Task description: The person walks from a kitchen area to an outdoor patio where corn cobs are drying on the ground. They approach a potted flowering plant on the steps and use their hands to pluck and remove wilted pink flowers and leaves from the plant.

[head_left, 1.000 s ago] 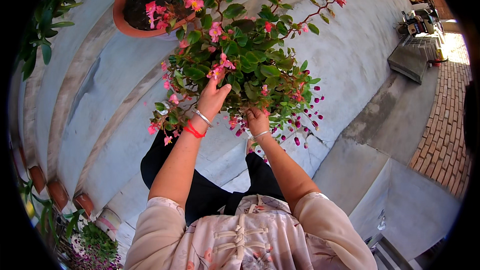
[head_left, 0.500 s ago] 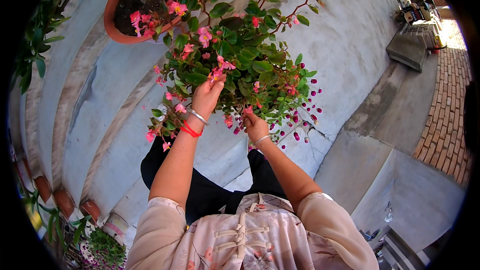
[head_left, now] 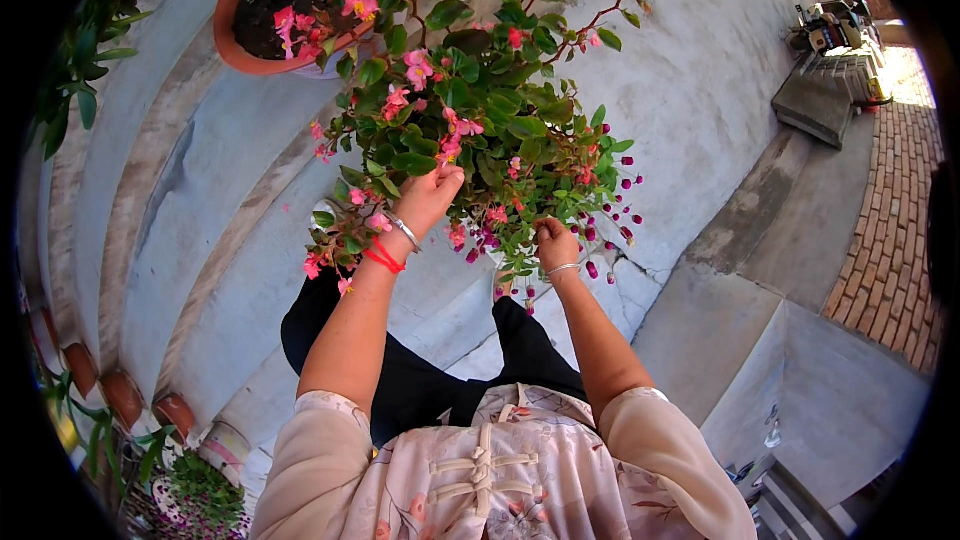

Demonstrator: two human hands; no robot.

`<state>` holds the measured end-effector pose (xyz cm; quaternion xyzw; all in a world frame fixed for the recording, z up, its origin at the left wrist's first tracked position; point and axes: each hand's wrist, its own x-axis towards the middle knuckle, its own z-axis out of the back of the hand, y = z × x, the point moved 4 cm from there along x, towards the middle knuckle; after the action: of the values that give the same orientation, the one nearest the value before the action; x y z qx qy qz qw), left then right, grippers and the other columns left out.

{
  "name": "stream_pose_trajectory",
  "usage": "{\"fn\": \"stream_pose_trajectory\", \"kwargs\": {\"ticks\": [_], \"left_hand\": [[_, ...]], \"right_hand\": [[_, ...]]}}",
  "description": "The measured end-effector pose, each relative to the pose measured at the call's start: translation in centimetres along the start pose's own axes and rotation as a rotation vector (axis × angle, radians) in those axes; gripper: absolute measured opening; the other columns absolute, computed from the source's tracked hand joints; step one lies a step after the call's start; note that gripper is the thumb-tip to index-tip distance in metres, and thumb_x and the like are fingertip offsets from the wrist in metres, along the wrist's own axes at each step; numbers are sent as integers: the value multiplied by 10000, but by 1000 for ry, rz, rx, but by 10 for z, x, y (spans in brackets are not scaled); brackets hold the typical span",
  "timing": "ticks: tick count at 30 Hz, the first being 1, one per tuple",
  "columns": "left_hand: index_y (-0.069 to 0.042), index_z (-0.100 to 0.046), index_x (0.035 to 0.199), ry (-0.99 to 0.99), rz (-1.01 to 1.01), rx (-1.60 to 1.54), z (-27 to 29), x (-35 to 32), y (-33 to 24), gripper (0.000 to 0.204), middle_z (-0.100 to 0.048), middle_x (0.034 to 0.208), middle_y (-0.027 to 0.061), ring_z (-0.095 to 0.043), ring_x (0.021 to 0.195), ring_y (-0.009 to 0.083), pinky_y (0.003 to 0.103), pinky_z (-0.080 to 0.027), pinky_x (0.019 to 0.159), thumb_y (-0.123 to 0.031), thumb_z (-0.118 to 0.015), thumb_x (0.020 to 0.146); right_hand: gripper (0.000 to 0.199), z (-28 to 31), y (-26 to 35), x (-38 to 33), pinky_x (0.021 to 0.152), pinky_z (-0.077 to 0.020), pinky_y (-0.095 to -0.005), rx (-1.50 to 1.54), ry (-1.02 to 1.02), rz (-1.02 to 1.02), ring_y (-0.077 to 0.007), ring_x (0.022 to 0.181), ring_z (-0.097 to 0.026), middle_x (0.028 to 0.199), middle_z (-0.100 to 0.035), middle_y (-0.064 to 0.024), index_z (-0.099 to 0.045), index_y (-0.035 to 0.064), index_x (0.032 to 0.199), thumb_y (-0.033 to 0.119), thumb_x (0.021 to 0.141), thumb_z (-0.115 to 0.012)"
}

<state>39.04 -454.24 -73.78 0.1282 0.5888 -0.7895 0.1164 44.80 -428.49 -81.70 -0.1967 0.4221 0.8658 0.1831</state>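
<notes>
A leafy begonia (head_left: 500,100) with pink blossoms fills the upper middle. My left hand (head_left: 428,200) is closed at its front, fingertips at a pink begonia flower (head_left: 450,148) that they appear to pinch. To its right my right hand (head_left: 557,245) has its fingers pinched together beside thin green foliage; whatever lies between them is hidden. Purple globe-shaped flowers (head_left: 592,270) hang on slender stems around the right hand. The begonia's pot is hidden under the leaves.
A terracotta pot (head_left: 238,45) with a thick-stemmed plant stands at the upper left. Curved concrete steps (head_left: 180,170) run down the left side, with small pots (head_left: 122,398) at their lower end. A brick path (head_left: 890,250) and stacked goods (head_left: 835,30) lie right.
My right hand has moved right, away from the pink blossoms toward the green foliage, still pinched. My left hand has shifted slightly right and down. Some front stems have swayed.
</notes>
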Motion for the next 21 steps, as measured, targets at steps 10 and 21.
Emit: {"fn": "stream_pose_trajectory", "kwargs": {"ticks": [10,21], "left_hand": [[-48,-561,977,-56,-179,278,-2,-9,-37,284,-595,860,122,-552,771,255,341,-426,680,-243,-533,773],[-29,-547,1016,-89,-32,223,4,-7,-24,410,-587,777,180,-553,760,334,389,-422,674,-353,-504,770]], "right_hand": [[199,-33,-3,-12,513,-476,-235,504,142,-233,-129,605,-600,767,-600,-52,-572,14,946,41,809,-431],[181,-62,44,-31,567,-463,-246,-116,336,281,-123,591,-582,716,-613,-79,-607,52,899,137,799,-482]]}}
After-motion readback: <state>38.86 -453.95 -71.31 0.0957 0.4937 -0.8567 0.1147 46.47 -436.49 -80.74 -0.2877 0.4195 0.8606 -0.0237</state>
